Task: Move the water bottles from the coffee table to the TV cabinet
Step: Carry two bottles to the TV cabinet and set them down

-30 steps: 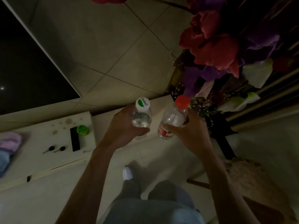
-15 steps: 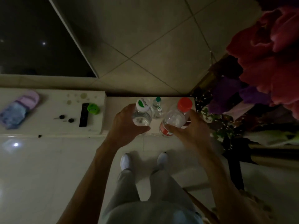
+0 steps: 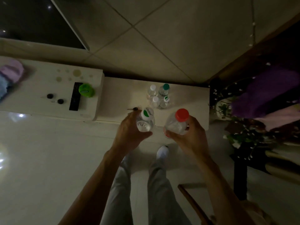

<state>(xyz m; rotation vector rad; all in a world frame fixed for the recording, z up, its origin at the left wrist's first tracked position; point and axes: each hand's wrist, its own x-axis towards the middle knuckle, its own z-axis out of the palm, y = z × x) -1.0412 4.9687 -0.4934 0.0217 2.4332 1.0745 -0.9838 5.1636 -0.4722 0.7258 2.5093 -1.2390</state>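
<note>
While four bottles (image 3: pixel 158 98) cluster on the TV cabinet (image 3: pixel 186 101), two more arrive — left hand (image 3: pixel 129 135) gripping green-capped bottle (image 3: pixel 145 121), right hand (image 3: pixel 190 138) gripping red-capped bottle (image 3: pixel 177 123), purple flowers (image 3: pixel 266 95) right of the cabinet.

Both forearms bare to the frame edge, no sleeves, watch or rings visible. left hand (image 3: pixel 129 135) and right hand (image 3: pixel 190 140) bare, no gloves. Legs in light grey trousers (image 3: pixel 160 189), plain fabric, no visible pattern, loose straight cut. One white shoe (image 3: pixel 162 151) shows at the right trouser hem; the other foot is hidden behind the left arm. Dim light, finer detail unreadable.
</note>
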